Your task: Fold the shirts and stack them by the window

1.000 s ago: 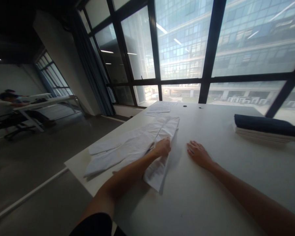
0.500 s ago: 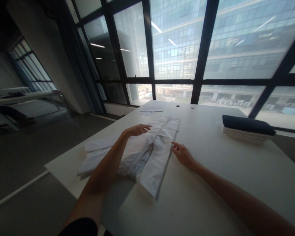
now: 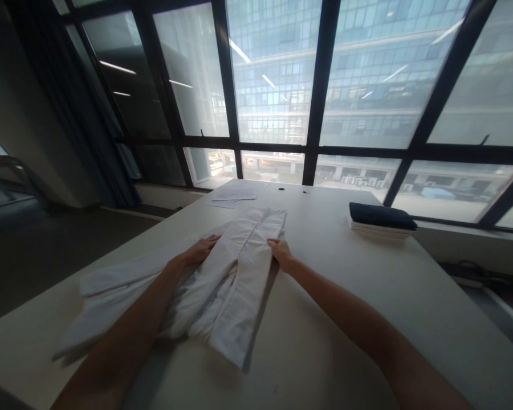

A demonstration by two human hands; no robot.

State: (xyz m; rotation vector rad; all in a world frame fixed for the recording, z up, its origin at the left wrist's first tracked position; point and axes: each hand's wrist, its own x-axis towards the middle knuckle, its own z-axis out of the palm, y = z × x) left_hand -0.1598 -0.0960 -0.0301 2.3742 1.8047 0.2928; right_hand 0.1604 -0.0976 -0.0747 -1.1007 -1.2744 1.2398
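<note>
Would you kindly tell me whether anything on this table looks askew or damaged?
Nothing looks spilled or clearly damaged. The white garment is rumpled and partly bunched, and the papers at the far end of the table overlap unevenly; the folded cloth stack looks neat.

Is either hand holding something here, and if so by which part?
The right hand holds the white garment by its right edge. The left hand lies on its left side; whether it grips cannot be told.
</note>
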